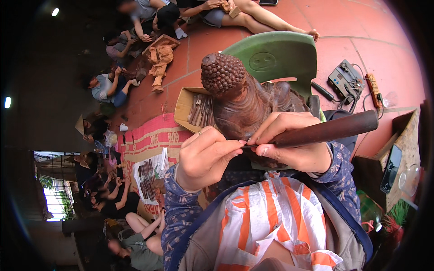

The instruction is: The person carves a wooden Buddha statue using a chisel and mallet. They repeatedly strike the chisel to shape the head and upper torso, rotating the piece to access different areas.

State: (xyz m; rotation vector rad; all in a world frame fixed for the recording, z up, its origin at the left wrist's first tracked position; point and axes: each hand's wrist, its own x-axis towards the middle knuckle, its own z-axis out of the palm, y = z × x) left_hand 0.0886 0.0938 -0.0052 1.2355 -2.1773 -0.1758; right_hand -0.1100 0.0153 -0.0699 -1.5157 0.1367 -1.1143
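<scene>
A carving chisel [332, 128] with a thick dark wooden handle lies slanted across my right hand [296, 147], whose thumb and fingers close around its front end. The thumb and forefinger of my left hand [205, 156] pinch at the thin dark blade tip, close to the right fingertips. The blade is mostly hidden by fingers. Just beyond both hands, a dark brown carved wooden statue [242, 106] with a head of knobbly curls leans on a green plastic chair [282, 47]. My hands cover part of its front.
A cardboard box [183, 104] of chisels stands left of the statue. More tools lie on paper [156, 169] over a red patterned mat [147, 140]. At right are a grey power unit [346, 81], an orange power strip [374, 90] and a phone [391, 168] on a wooden box. Several people sit around.
</scene>
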